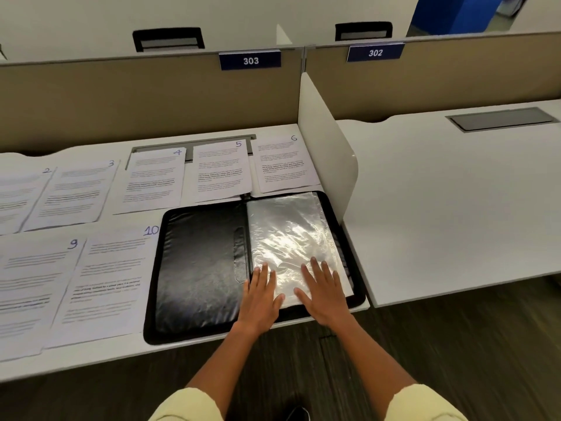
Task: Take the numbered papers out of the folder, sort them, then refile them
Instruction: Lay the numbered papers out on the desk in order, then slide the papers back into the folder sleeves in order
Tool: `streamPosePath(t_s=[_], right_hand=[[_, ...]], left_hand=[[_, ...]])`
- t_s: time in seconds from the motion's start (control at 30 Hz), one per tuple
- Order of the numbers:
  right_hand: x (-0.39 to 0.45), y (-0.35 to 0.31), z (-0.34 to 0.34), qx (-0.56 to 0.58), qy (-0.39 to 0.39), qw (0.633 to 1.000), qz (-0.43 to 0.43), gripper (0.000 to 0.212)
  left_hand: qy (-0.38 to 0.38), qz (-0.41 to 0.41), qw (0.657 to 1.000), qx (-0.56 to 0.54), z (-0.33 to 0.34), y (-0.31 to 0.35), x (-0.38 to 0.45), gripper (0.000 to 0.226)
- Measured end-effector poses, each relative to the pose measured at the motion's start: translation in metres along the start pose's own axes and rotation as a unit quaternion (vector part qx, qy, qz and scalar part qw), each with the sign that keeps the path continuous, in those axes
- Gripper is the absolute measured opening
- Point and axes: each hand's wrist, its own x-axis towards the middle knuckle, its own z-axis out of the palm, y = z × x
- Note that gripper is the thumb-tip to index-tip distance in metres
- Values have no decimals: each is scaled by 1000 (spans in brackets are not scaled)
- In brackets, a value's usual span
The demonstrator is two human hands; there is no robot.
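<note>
The black zip folder [197, 268] lies open at the near right corner of the white desk [212, 344], its left cover bare and its right half filled with a stack of clear plastic sleeves [288, 232]. Both hands lie flat on the near end of that stack, fingers straight and slightly spread, gripping nothing: the left hand [261, 296] is by the spine, the right hand [324, 293] just beside it toward the folder's outer edge, thumbs pointing at each other with a narrow gap between.

Numbered papers are spread out on the desk, outside the folder. Sheet 10 [112, 284] lies just left of the folder, with sheet 9 [33, 287] beyond it. In the far row lie sheets 2 [18, 199], 3 [76, 196], 4 [154, 177], 5 [221, 168] and 6 [282, 162]; sheets 5 and 6 sit right behind the folder's far edge.

A white divider panel [324, 141] stands to the folder's right. On the tan partition [121, 101] behind hang blue labels 303 [250, 60] and 302 [375, 52].
</note>
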Motion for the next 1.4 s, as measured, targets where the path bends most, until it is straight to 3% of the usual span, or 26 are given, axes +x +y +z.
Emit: streamPosePath(t_s=[0.33, 0.6, 0.73, 1.07, 1.4], right_hand=[[0, 1, 4, -3, -3, 1000, 13, 92], [-2, -17, 0, 6, 118, 993, 1, 79], [2, -39, 2, -1, 125, 992, -12, 79], [8, -137, 18, -22, 102, 990, -100, 82], [28, -292, 35, -54, 103, 984, -138, 82]], left_hand=[[-41, 28, 999, 19, -8, -8, 4, 73], [38, -41, 998, 34, -10, -20, -25, 78], [57, -70, 995, 46, -14, -41, -40, 84], [104, -124, 987, 6, -34, -125, -88, 92], [159, -163, 974, 15, -66, -266, -145, 86]])
